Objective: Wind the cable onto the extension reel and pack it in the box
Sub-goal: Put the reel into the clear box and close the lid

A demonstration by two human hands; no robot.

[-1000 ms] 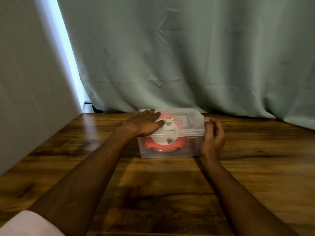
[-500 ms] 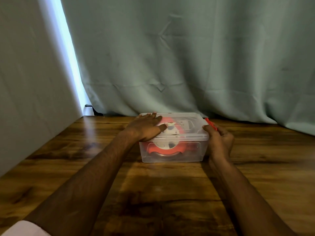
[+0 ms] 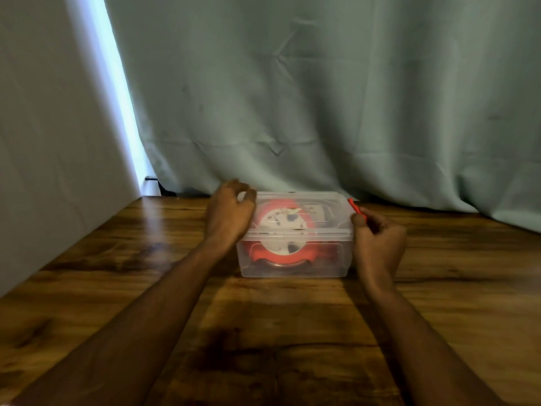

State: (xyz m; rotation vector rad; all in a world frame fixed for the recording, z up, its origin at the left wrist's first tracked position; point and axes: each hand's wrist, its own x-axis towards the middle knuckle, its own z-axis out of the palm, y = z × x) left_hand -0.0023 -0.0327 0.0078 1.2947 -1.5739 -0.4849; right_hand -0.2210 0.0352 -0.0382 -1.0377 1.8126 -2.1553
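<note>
Curling our left hand point(image 3: 229, 210) loosely at the box's point(image 3: 295, 266) far left corner, fingers half bent, we cannot tell whether it grips the lid point(image 3: 328, 200). Our right hand point(image 3: 377, 243) pinches the red clip point(image 3: 354, 207) at the box's right end. Between both hands, the red reel point(image 3: 282, 253) lies inside the clear box on the desk point(image 3: 146, 288).

A: How many views do I log?
B: One, head-worn, wide-angle. I see it face forward and down across the brown wood-grain table point(image 3: 292, 332) toward the pale green curtain point(image 3: 322, 98).
A: Range?
B: Near; both forearms enter from the bottom edge. No second view shares anything.
</note>
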